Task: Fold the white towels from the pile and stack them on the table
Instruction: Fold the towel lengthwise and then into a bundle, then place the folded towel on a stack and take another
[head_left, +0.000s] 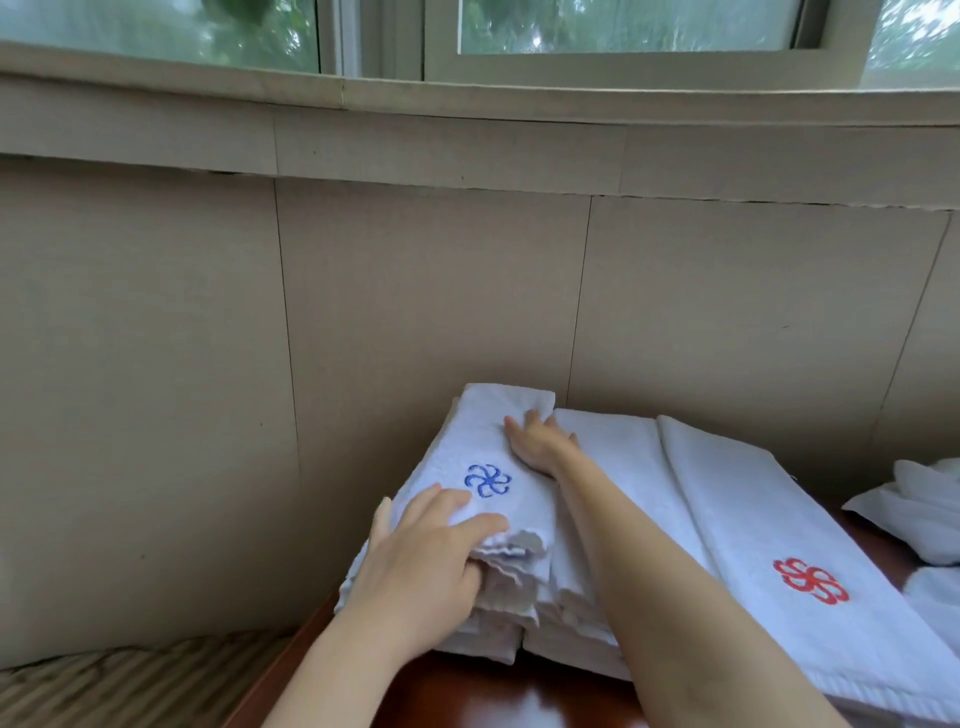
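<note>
A folded white towel with a blue flower mark (483, 457) lies on top of a stack of folded white towels (498, 618) at the table's left end. My left hand (421, 561) holds the top towel's near edge, thumb under and fingers over it. My right hand (537, 439) rests flat on the towel's far right side, fingers straight. To the right lies a second stack (613, 467), and a longer white towel with a red flower mark (769, 551) is spread over it.
The dark red wooden table (498, 696) runs along a beige panelled wall (415, 291) under a window. A loose pile of unfolded white towels (919, 514) sits at the far right. A striped surface (130, 680) lies low to the left of the table.
</note>
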